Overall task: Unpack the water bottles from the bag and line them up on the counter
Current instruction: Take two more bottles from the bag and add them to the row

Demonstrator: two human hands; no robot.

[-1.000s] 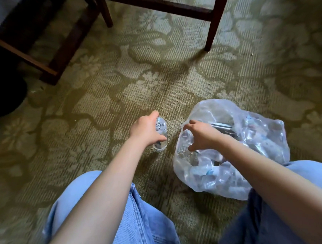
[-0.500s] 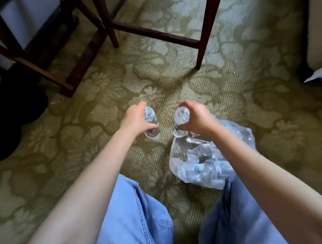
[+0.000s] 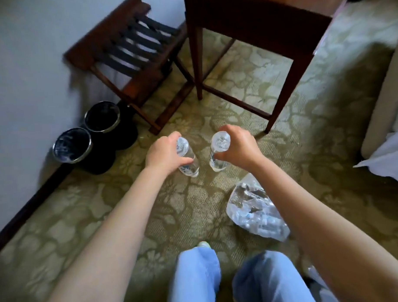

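From the head view, a person in light blue jeans [image 3: 198,279] stands on an olive-green floral carpet [image 3: 94,204] with both bare arms stretched forward. The left hand [image 3: 165,153] is curled around a clear plastic water bottle [image 3: 189,162], fingers and thumb wrapped about its upper part; the bottle leans slightly. The right hand [image 3: 237,147] is clamped the same way on a second clear plastic bottle [image 3: 218,157], its top turned toward the camera. The two bottles are side by side, near each other but apart, held out over the carpet. The crumpled transparent plastic bag [image 3: 254,214] lies on the carpet below the right forearm, with more bottles dimly visible inside. Beyond the hands stands a dark wooden table [image 3: 256,22], beside it a dark wooden luggage rack with black straps [image 3: 131,44], and by the pale wall two round black waste bins [image 3: 71,144]. White bedding [image 3: 385,155] shows at the right edge.
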